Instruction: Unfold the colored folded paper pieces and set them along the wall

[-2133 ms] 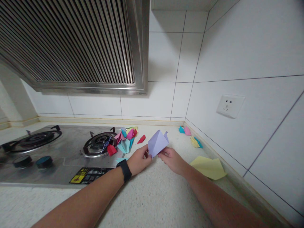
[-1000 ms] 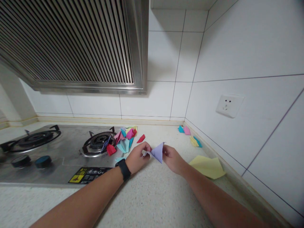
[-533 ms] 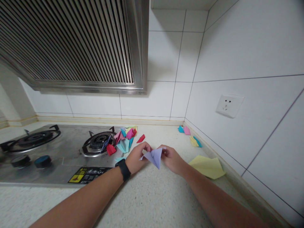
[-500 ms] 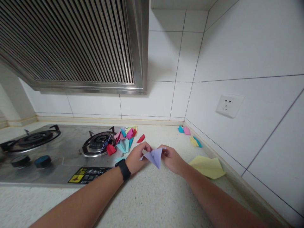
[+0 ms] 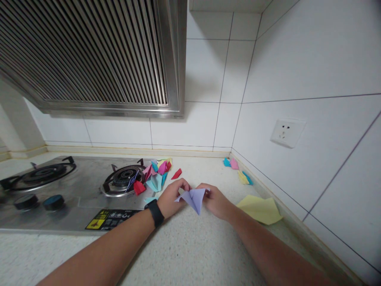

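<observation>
A lilac folded paper (image 5: 193,198) hangs point-down just above the speckled counter (image 5: 190,246), pinched from both sides. My left hand (image 5: 171,196), with a black watch on its wrist, grips the paper's left flap with closed fingers. My right hand (image 5: 216,200) pinches the right edge, fingers closed too. To the left, a pile of folded coloured papers (image 5: 154,174) lies beside the burner.
A steel gas hob (image 5: 59,194) with two burners fills the left counter, under a ribbed range hood (image 5: 89,55). A yellow sheet (image 5: 260,209) lies by the right wall, and small folded papers (image 5: 238,169) lie further back. A wall socket (image 5: 287,132) sits on the tiled right wall.
The lilac paper was held up as a wide, open shape; both hands have brought it down toward the counter and flattened it into a narrower, downward-pointing form.
</observation>
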`<control>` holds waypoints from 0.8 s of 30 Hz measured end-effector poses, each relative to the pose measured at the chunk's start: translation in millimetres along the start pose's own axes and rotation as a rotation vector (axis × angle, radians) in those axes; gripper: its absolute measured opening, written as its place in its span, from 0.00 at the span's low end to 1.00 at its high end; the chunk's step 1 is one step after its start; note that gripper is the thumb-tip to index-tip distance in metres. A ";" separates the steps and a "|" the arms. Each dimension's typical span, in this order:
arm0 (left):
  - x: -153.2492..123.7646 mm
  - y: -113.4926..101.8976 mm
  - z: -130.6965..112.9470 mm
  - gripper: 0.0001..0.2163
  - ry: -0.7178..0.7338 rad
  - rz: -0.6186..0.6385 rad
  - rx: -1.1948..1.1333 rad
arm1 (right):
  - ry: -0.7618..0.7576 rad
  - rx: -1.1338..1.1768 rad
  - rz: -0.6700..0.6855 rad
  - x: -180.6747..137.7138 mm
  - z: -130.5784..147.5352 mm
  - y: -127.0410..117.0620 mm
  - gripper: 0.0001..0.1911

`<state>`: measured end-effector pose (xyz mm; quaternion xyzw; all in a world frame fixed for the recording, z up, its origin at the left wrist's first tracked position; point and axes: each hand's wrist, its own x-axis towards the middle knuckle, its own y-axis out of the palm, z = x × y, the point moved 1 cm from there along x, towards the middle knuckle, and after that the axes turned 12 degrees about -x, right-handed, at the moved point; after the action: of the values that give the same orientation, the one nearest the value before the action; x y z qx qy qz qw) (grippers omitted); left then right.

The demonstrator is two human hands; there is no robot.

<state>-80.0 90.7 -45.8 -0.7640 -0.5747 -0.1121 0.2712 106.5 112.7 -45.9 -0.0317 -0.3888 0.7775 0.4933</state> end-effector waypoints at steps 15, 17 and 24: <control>-0.6 0.4 -4.5 0.06 -0.024 0.005 0.011 | -0.003 -0.018 0.011 0.3 0.7 0.9 0.06; -0.7 0.5 -3.7 0.07 -0.023 0.004 0.017 | -0.015 -0.025 0.015 -0.2 0.3 0.7 0.06; -0.9 0.3 -2.7 0.07 -0.021 0.019 0.022 | -0.015 -0.029 0.019 -0.6 1.7 0.7 0.07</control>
<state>-79.6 88.5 -44.1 -0.7674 -0.5714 -0.0951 0.2747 105.5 111.2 -45.4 -0.0367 -0.4032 0.7766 0.4826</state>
